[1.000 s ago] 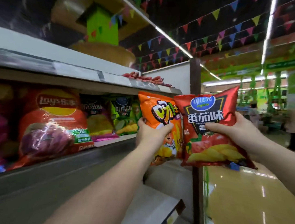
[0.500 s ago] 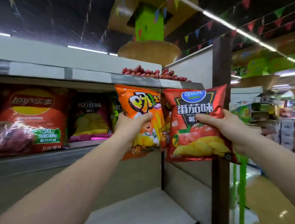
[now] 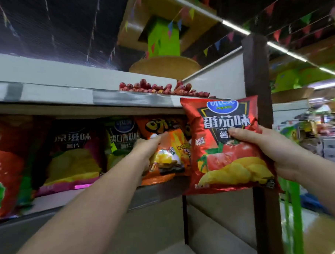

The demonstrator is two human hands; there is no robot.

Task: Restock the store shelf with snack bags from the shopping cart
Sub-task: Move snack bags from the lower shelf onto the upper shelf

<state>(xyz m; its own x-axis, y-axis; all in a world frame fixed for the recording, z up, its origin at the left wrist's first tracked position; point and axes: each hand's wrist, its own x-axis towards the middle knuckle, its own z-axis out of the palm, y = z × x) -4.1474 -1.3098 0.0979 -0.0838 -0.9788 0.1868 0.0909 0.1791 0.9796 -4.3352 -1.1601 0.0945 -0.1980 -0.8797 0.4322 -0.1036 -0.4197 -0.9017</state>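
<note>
My left hand (image 3: 147, 148) grips an orange snack bag (image 3: 169, 146) and holds it inside the shelf (image 3: 160, 191), at the right end of the row under the upper board. My right hand (image 3: 258, 148) grips a red tomato-flavour chip bag (image 3: 227, 154) by its right side. That bag hangs upright in front of the shelf's right end, partly covering the orange bag. The shopping cart is out of view.
Green (image 3: 122, 140), purple (image 3: 73, 155) and red (image 3: 3, 167) chip bags stand in the row to the left. A dark wooden post (image 3: 259, 77) ends the shelf on the right. Red wrapped snacks (image 3: 158, 88) lie on the top board. Aisle floor shows at right.
My left hand has pushed the orange bag back and left into the shelf, under the upper board. The red bag has stayed in front at the right.
</note>
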